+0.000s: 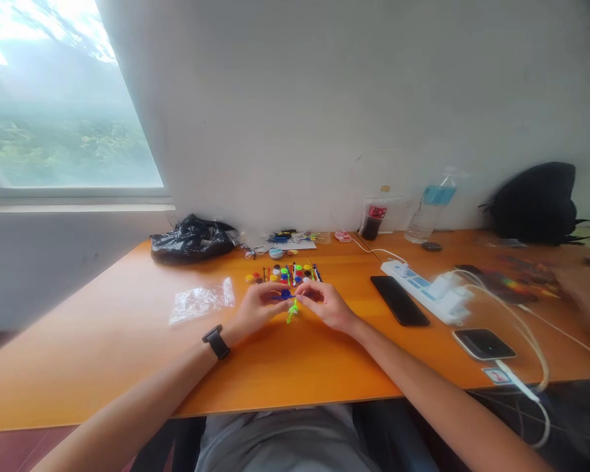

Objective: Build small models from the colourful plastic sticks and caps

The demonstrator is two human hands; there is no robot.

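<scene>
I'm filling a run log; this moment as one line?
left hand: pinching blue piece; right hand: touching green piece; beyond: colored pieces; left side: clear bag; right side: black phone

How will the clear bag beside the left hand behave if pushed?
The clear bag is probably floppy, since its film looks thin and wrinkled. It's likely light for its size: it lies low on the table, with no bulky contents showing. Pushed, it may crumple or slide rather than roll, being so flat.

Left fingers (270,288) and right fingers (311,288) hold a blue piece (286,294) and green piece (292,312) (colourful parts (284,271) lie beyond).
</scene>
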